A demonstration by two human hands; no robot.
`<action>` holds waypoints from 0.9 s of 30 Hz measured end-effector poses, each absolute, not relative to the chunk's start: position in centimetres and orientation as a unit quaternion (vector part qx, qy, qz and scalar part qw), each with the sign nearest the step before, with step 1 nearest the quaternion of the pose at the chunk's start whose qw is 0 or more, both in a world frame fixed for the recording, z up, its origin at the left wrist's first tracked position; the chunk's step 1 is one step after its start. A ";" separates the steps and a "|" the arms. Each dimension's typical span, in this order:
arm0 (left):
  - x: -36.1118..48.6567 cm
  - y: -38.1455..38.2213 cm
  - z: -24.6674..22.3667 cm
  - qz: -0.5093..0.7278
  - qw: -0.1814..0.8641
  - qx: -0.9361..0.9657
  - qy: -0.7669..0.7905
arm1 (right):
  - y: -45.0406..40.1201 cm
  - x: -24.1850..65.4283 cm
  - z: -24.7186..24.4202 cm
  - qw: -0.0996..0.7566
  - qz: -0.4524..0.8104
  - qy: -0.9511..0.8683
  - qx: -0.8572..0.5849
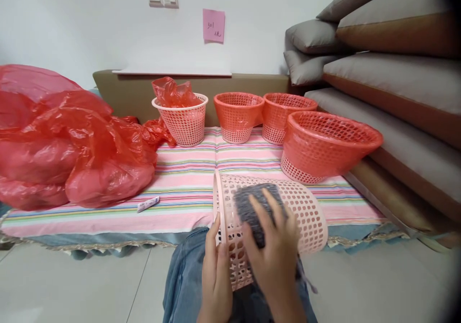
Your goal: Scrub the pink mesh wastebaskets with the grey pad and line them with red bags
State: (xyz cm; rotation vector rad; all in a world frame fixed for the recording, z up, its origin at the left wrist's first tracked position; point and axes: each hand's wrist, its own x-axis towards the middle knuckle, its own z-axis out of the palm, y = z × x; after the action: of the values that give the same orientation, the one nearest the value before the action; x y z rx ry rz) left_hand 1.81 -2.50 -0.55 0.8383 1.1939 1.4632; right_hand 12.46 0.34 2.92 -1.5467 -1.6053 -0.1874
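Note:
A pale pink perforated basket [304, 212] lies on its side across my lap, its rim toward the left. My left hand [217, 270] grips that rim, fingers on the outside and near the opening. A dark grey cloth [254, 208] is pressed flat against the basket's side under my right hand [272, 241], whose fingers are spread over it. The basket's base points to the right.
Behind stand a pink basket with a red bag inside [185, 124] and several baskets wrapped in red plastic [237, 109]. Red bags [104, 160] fill the left, grey cushions [396, 83] the right. A small tube [148, 204] lies on the striped cloth [180, 169].

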 end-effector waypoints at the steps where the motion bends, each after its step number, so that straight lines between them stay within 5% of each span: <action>1: 1.7 -2.2 -0.7 0.619 0.488 0.362 0.498 | 0.1 11.3 3.2 0.437 -0.074 -0.661 -0.606; 6: 1.9 -1.4 -0.6 0.624 0.448 0.398 0.501 | 0.3 10.1 3.2 0.454 -0.079 -0.651 -0.603; 13: 2.6 -2.5 0.6 0.595 0.548 0.331 0.486 | 2.2 18.4 0.7 0.465 -0.090 -0.488 -0.733; 18: 2.3 -3.1 1.0 0.587 0.523 0.353 0.507 | 2.1 22.7 -1.2 0.504 -0.087 -0.431 -0.743; 27: 1.3 -1.6 0.3 0.594 0.507 0.389 0.489 | 0.6 11.4 2.4 0.439 -0.123 -0.643 -0.616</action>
State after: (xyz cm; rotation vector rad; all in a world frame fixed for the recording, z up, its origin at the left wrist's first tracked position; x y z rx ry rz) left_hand 1.27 -1.59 0.28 0.9378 1.1785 1.4315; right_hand 11.42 0.56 2.36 -1.5309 -1.5969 -0.3063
